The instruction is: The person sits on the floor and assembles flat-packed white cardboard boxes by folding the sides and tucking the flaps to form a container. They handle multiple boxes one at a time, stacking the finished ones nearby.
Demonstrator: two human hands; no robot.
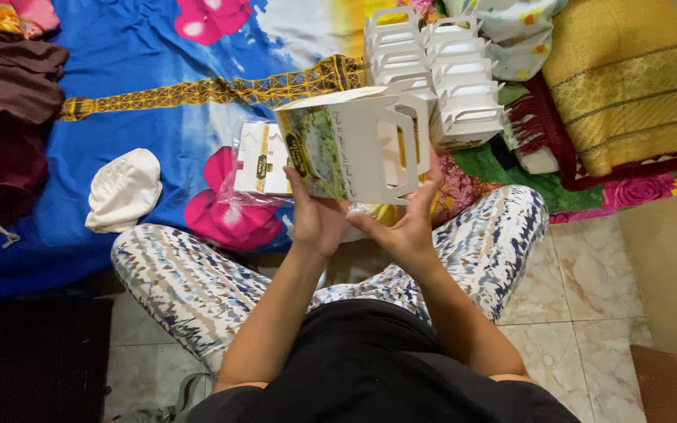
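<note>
Both hands [362,223] gripping carton [354,145] bottom edge

Carton [354,145] was white with green-yellow printed panel; bedsheet [119,102] blue with pink flowers, gold band; trousers [174,274] white, blue-brown flecked; blanket [628,86] mustard.

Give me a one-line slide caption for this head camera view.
Both hands, left and right, hold a folded cardboard carry box above patterned trousers.

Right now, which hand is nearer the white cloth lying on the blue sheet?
Left. The left hand grips the carton on the white cloth side; the right hand holds its far side.
</note>
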